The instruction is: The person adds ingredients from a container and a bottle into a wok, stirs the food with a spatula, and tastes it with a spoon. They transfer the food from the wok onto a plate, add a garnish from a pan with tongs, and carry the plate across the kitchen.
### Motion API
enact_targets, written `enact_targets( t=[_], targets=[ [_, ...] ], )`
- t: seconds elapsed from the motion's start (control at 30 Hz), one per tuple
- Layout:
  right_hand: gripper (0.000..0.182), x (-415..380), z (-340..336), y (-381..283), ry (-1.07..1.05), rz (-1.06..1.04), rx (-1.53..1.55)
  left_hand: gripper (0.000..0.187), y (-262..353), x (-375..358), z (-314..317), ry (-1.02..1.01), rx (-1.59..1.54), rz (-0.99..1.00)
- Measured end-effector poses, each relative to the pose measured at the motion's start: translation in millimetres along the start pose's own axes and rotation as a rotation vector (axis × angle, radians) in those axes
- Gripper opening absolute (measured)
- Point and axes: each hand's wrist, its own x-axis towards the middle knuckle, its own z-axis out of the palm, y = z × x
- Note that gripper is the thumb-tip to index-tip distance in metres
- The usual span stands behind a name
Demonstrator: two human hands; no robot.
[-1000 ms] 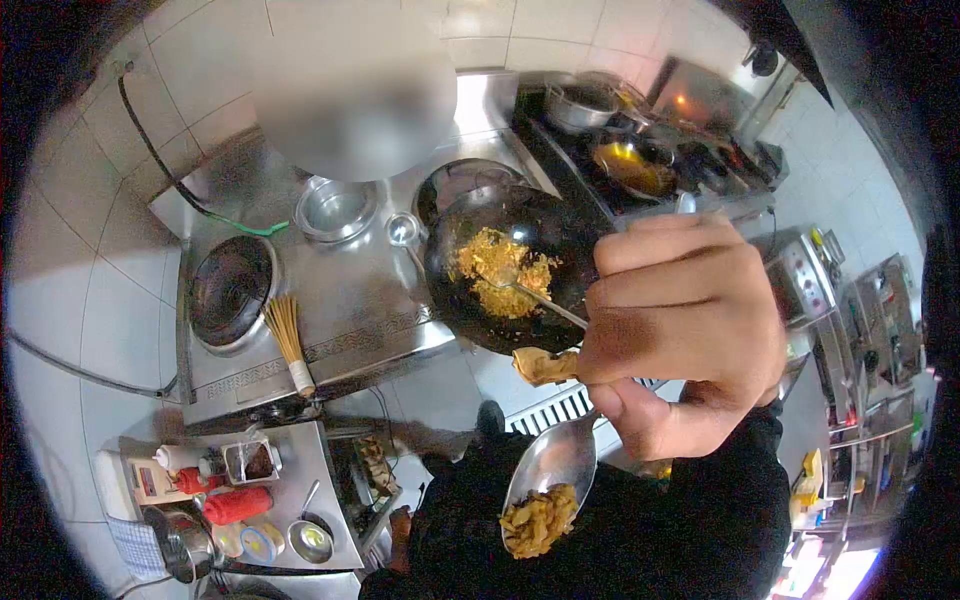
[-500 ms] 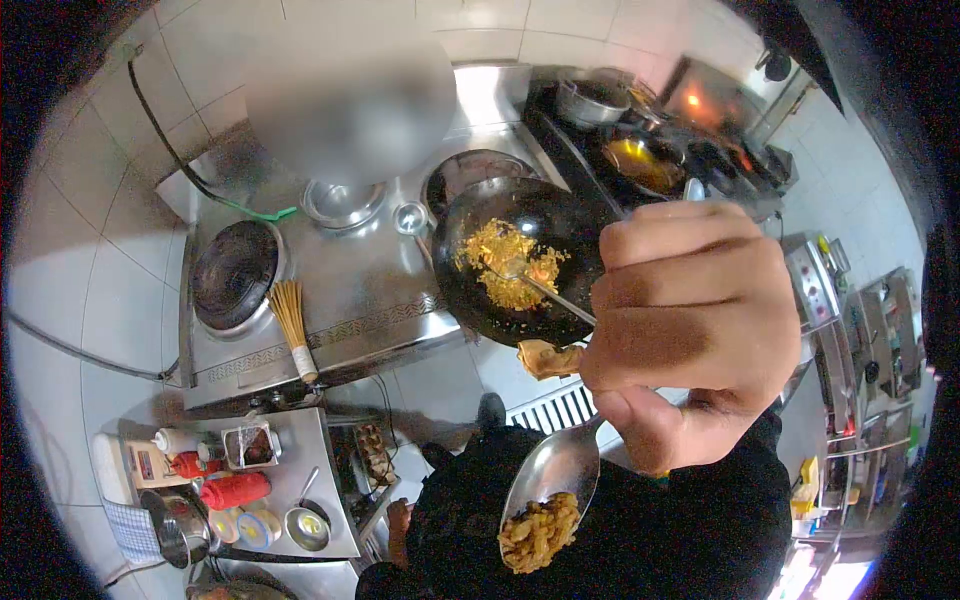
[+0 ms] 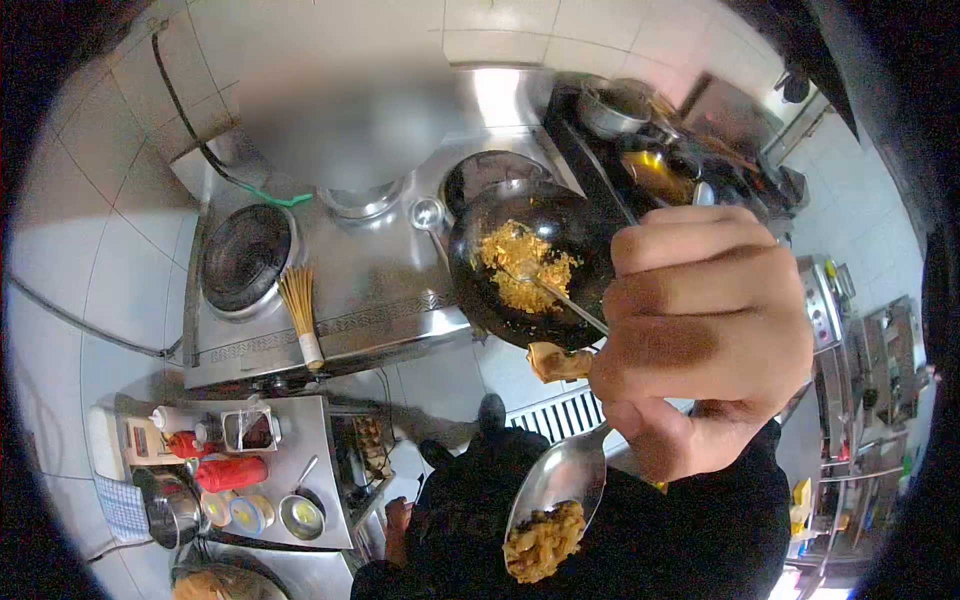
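Close to the camera, my right hand (image 3: 708, 335) is a fist around a metal spoon (image 3: 573, 468). Its bowl hangs at the lower left of the fist, loaded with brown, chopped-looking food (image 3: 545, 542). Beyond the fist, yellow, crumbly food (image 3: 522, 262) lies in a black wok (image 3: 478, 225). A metal utensil (image 3: 572, 303) rests in that food, its handle running behind my fist. A tan folded cloth (image 3: 556, 363) shows by the wok's near edge. Low at the left, my left hand (image 3: 397, 520) is small and dark beside the side counter, its fingers unclear.
The steel stove (image 3: 375, 270) holds a round black burner (image 3: 247, 258), a bamboo brush (image 3: 299, 310) and a ladle (image 3: 427, 213). Pans (image 3: 655, 172) stand at the upper right. Red bottles (image 3: 230, 472) and a small bowl (image 3: 302, 516) sit on the side counter (image 3: 330, 455).
The stove, wok and hand have shifted slightly right in the view. My right hand still grips the loaded spoon, and the food in the wok looks much the same.
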Motion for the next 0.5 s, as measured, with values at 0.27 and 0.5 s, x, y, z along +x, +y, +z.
enact_targets(
  t=[0.27, 0.5],
  targets=[
    [0.012, 8, 28, 6, 0.089, -0.078, 0.051, 0.022, -20, -17, 2, -0.106, -0.424, -0.079],
    [0.01, 38, 57, -3, -0.016, -0.097, 0.075, 0.028, -28, -23, -8, -0.243, -0.694, -0.362]
  ],
)
